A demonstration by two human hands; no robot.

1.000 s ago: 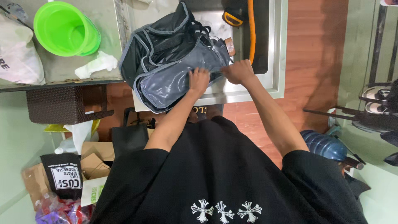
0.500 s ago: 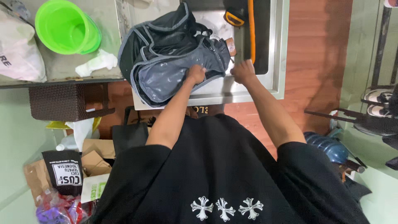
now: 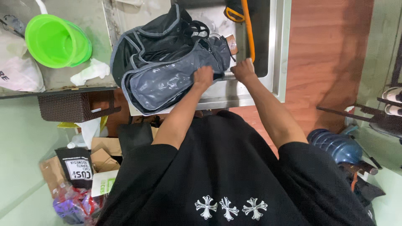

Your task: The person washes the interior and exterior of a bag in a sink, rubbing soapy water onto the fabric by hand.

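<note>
A wet black and grey backpack (image 3: 167, 71) lies on its side across a steel sink (image 3: 277, 50). My left hand (image 3: 204, 77) is curled onto the grey front panel near the bag's right end. My right hand (image 3: 244, 69) is closed in a fist just beside it, at the bag's dark lower edge by the sink's front rim. A thin dark part of the bag runs between the two hands. The fingertips of both hands are hidden.
A green plastic basin (image 3: 56, 39), a white rag (image 3: 90, 71) and a white plastic bag (image 3: 16, 71) sit on the counter to the left. An orange hose (image 3: 249, 29) hangs into the sink. Below are a brown basket (image 3: 69, 106), cardboard boxes (image 3: 104, 155) and a blue water jug (image 3: 337, 146).
My right hand has slid off the top of the bag to its lower right edge and closed. My left hand stays on the grey panel. The bag has barely shifted.
</note>
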